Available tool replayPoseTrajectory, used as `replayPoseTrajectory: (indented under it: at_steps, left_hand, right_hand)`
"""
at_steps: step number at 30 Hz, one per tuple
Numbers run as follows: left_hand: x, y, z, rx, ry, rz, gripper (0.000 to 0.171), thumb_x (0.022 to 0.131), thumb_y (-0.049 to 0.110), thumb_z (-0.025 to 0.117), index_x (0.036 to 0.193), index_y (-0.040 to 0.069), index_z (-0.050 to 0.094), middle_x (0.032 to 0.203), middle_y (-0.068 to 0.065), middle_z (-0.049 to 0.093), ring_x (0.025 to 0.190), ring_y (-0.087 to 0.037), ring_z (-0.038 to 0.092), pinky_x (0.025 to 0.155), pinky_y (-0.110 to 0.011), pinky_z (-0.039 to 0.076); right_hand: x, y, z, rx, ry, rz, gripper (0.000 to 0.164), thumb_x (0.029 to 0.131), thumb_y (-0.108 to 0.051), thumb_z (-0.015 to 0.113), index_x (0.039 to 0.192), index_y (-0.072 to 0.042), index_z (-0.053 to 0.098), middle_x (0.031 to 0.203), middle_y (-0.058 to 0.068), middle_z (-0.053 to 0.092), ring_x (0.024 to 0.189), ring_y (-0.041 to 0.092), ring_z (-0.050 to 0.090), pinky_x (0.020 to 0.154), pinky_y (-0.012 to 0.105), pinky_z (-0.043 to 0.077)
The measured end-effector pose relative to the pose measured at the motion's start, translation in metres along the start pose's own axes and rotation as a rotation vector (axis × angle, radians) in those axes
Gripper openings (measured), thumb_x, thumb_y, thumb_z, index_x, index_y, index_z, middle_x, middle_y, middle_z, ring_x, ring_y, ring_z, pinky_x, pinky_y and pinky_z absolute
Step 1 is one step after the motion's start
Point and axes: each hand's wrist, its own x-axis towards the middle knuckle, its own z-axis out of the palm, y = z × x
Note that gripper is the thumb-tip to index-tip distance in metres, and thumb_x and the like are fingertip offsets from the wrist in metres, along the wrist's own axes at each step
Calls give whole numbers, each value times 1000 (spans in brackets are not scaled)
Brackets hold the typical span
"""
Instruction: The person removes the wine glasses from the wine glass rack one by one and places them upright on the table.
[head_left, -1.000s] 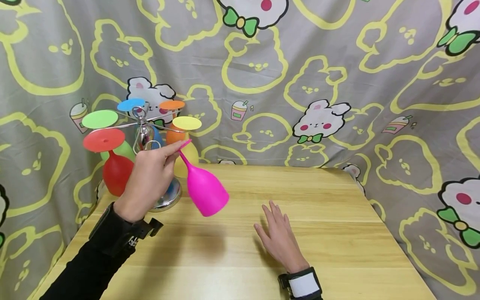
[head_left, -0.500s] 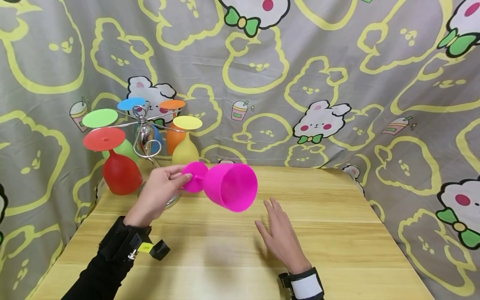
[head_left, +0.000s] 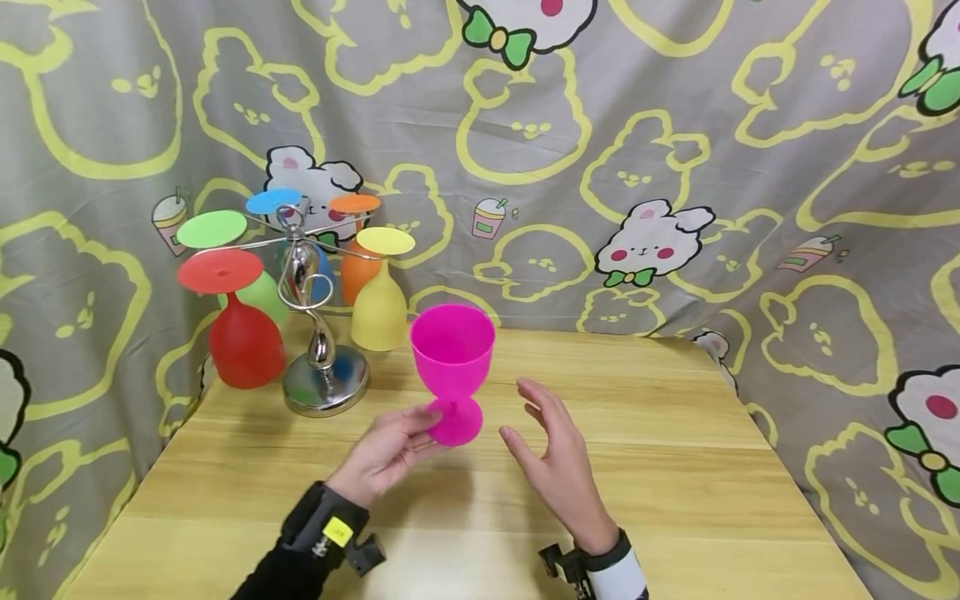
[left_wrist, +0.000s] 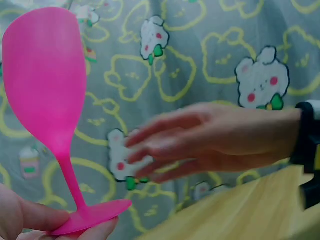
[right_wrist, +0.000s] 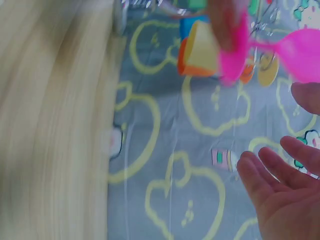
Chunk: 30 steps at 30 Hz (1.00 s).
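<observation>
A bright pink plastic wine goblet (head_left: pixel 453 350) is held upright over the table, its bowl mouth facing up. My left hand (head_left: pixel 390 454) pinches its round foot between thumb and fingers, as the left wrist view also shows, with the stem (left_wrist: pixel 72 182) rising free above. To the right of the goblet, my right hand (head_left: pixel 558 462) holds nothing; its fingers are spread and slightly bent, thumb toward the goblet. The left wrist view shows that hand blurred, a short way off from the goblet.
At the back left stands a chrome rack (head_left: pixel 322 383). Upside-down goblets hang from its arms by their feet: red (head_left: pixel 243 342), green (head_left: pixel 266 293), blue, orange (head_left: pixel 358 271) and yellow (head_left: pixel 380 312). A patterned curtain (head_left: pixel 525 275) surrounds the wooden table (head_left: pixel 675 467).
My left hand has brought the pink goblet away from the rack, rightward and nearer, turning it from mouth-down through sideways to upright. My right hand has shifted slightly and its fingers have bent more.
</observation>
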Motion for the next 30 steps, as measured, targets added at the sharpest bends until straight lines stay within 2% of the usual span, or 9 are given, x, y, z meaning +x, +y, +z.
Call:
replayPoseTrajectory:
  at_steps: [3, 6, 9, 14, 19, 23, 26, 30]
  left_hand:
    - [6, -19, 7, -53, -7, -26, 56, 110, -2, 49, 160, -16, 28, 145, -28, 59, 114, -20, 79, 106, -36, 60]
    - [11, -35, 12, -71, -7, -38, 55, 111, -2, 49, 160, -16, 30, 147, -32, 56, 115, -22, 79, 106, -36, 60]
    - [15, -46, 17, -70, 0, -38, 54, 110, -2, 49, 159, -17, 33, 149, -33, 55, 118, -23, 77, 107, -37, 59]
    - [18, -62, 17, -100, 25, -39, 52, 109, -4, 50, 157, -17, 35, 146, -31, 57, 118, -24, 77, 108, -39, 59]
    - [19, -70, 13, -143, 48, -42, 51, 110, -2, 53, 156, -17, 37, 137, -27, 68, 113, -22, 79, 107, -40, 60]
    - [19, -73, 10, -143, 44, -39, 50, 110, -2, 54, 155, -18, 39, 130, -23, 75, 112, -21, 79, 108, -41, 59]
    - [19, -73, 8, -132, 39, -36, 51, 110, -1, 54, 155, -18, 38, 130, -24, 74, 114, -22, 78, 108, -40, 59]
    - [19, -72, 9, -101, 39, -25, 52, 110, -1, 54, 156, -18, 37, 140, -29, 66, 117, -23, 77, 107, -37, 60]
  right_hand:
    - [2, -6, 7, 111, -9, 23, 63, 92, 2, 82, 150, -1, 57, 147, 16, 63, 135, 33, 65, 111, 32, 57]
    - [2, -9, 16, 153, -22, 92, 55, 91, 5, 82, 142, -3, 63, 137, 14, 70, 126, 32, 70, 104, 34, 62]
    - [-1, -7, 25, 128, -7, 153, 44, 90, 7, 82, 130, -7, 70, 123, 10, 76, 114, 31, 75, 95, 36, 66]
    - [-6, -1, 35, 28, 38, 171, 29, 89, 7, 83, 115, -5, 75, 107, 9, 80, 100, 27, 79, 84, 32, 68]
    - [-10, 3, 41, -3, 35, 186, 24, 90, 7, 81, 111, -4, 76, 104, 11, 80, 97, 28, 79, 81, 29, 67]
    - [-11, 5, 43, 3, 25, 201, 22, 90, 7, 81, 110, -3, 76, 104, 12, 80, 96, 29, 79, 80, 29, 67]
    - [-11, 6, 44, 11, 25, 197, 22, 91, 7, 81, 110, -2, 75, 104, 13, 80, 96, 31, 80, 80, 31, 68]
    - [-10, 7, 43, 43, 19, 197, 23, 91, 7, 80, 112, -1, 75, 108, 14, 80, 100, 33, 80, 82, 31, 68]
